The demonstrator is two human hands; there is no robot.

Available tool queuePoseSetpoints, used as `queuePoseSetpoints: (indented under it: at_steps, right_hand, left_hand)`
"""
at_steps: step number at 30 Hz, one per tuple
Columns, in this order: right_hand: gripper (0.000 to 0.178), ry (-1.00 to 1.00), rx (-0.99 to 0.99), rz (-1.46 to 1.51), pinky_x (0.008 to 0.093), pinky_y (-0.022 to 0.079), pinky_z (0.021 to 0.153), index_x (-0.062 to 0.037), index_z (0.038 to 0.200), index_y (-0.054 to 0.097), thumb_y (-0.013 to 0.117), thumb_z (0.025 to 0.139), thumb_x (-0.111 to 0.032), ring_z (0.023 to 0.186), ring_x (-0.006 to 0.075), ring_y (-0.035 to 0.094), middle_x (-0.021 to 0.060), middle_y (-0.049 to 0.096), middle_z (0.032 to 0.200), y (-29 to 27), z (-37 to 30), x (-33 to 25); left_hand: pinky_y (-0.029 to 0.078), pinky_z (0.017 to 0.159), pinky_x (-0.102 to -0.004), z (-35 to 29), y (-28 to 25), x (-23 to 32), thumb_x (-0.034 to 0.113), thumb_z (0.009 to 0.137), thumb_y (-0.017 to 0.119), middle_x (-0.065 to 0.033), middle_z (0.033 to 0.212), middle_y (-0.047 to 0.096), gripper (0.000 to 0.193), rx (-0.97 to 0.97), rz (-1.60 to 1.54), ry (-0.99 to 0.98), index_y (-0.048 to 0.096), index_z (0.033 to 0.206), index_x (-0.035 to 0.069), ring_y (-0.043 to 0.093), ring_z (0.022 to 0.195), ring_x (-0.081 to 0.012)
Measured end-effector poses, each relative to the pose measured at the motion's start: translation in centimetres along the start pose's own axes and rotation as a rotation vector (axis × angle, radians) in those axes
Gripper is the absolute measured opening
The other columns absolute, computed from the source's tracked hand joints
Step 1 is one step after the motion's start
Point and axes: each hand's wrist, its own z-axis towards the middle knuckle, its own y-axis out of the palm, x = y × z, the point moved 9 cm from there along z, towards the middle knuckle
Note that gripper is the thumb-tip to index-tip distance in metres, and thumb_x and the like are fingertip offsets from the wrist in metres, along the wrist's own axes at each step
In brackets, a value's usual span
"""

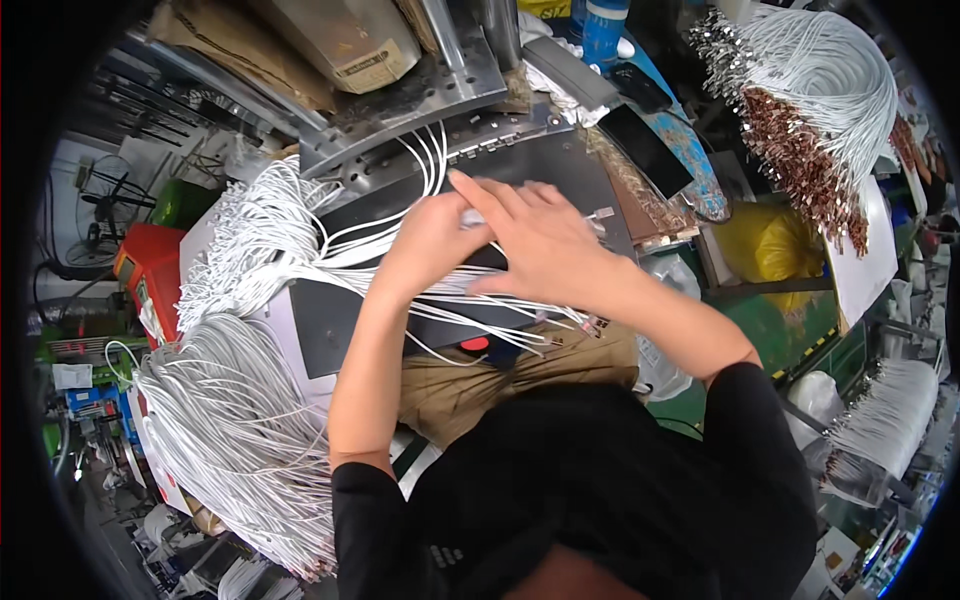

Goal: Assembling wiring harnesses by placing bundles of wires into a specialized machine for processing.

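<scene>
My left hand and my right hand meet over a dark worktop, my right hand crossing above the left one's fingers. Something white shows between my left thumb and index finger, apparently a cable; the rest of that grip is hidden. The fingers of my right hand are stretched out, with the thumb apart. Beneath both hands, a fan of white cables runs rightward from a bundle on the left. One cable's plug sticks out right of my right hand.
A metal fixture stands at the worktop's far side. A dark phone lies at the right. More cables hang lower left, and a coil with brown ends is upper right. A red box stands left.
</scene>
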Motion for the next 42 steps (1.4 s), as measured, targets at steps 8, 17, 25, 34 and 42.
queuePoseSetpoints:
  at_steps: [8, 17, 25, 34, 42]
  right_hand:
    - [0.039, -0.074, -0.248, -0.249, 0.0447, 0.053, 0.085, -0.0086, 0.126, 0.06, 0.064, 0.091, -0.025, 0.101, 0.0348, 0.067, 0.0174, 0.068, 0.107, 2.9, 2.0, 3.6]
    - [0.027, 0.081, -0.356, -0.2, 0.0456, 0.052, 0.089, -0.008, 0.12, 0.064, 0.058, 0.097, -0.021, 0.105, 0.0352, 0.065, 0.0149, 0.069, 0.108, 4.6, 0.1, 7.7]
    - [0.019, -0.005, -0.223, -0.197, 0.0469, 0.052, 0.084, -0.0055, 0.105, 0.066, 0.061, 0.093, -0.02, 0.097, 0.0347, 0.066, 0.014, 0.069, 0.099, 4.9, -0.3, 8.0]
    - [0.021, 0.046, -0.207, -0.008, 0.0476, 0.052, 0.086, -0.005, 0.108, 0.067, 0.058, 0.097, -0.021, 0.098, 0.0339, 0.066, 0.0136, 0.069, 0.1, 6.5, 1.5, 7.0]
    - [0.012, 0.106, -0.217, -0.112, 0.0439, 0.054, 0.079, -0.0053, 0.097, 0.063, 0.06, 0.092, -0.015, 0.094, 0.0326, 0.066, 0.0129, 0.067, 0.092, 5.0, 1.2, 7.0]
  left_hand:
    - [0.049, 0.075, -0.0341, -5.1, -3.5, -10.3, 0.025, 0.096, 0.063, -0.0167, 0.09, 0.07, 0.028, -0.158, -0.059, -0.328, 0.07, 0.101, -0.002, 0.067, 0.083, -0.0284]
    - [0.046, 0.074, -0.029, -5.0, -5.3, -11.5, 0.02, 0.095, 0.067, -0.007, 0.085, 0.067, 0.024, 0.044, -0.148, -0.282, 0.071, 0.098, -0.004, 0.06, 0.08, -0.0129]
    - [0.048, 0.077, -0.0328, -4.0, -6.0, -7.0, 0.021, 0.092, 0.069, -0.0116, 0.091, 0.067, 0.023, 0.323, 0.318, -0.075, 0.071, 0.096, -0.001, 0.064, 0.083, -0.0256]
    - [0.049, 0.075, -0.0375, -3.1, -5.6, -6.4, 0.02, 0.092, 0.069, -0.0141, 0.091, 0.067, 0.02, 0.23, 0.14, -0.042, 0.07, 0.094, 0.0, 0.064, 0.084, -0.0318]
    - [0.049, 0.071, -0.0348, -2.2, -5.4, -3.0, 0.025, 0.099, 0.061, -0.0128, 0.089, 0.069, 0.027, 0.076, 0.147, -0.247, 0.072, 0.097, 0.001, 0.065, 0.078, -0.024]
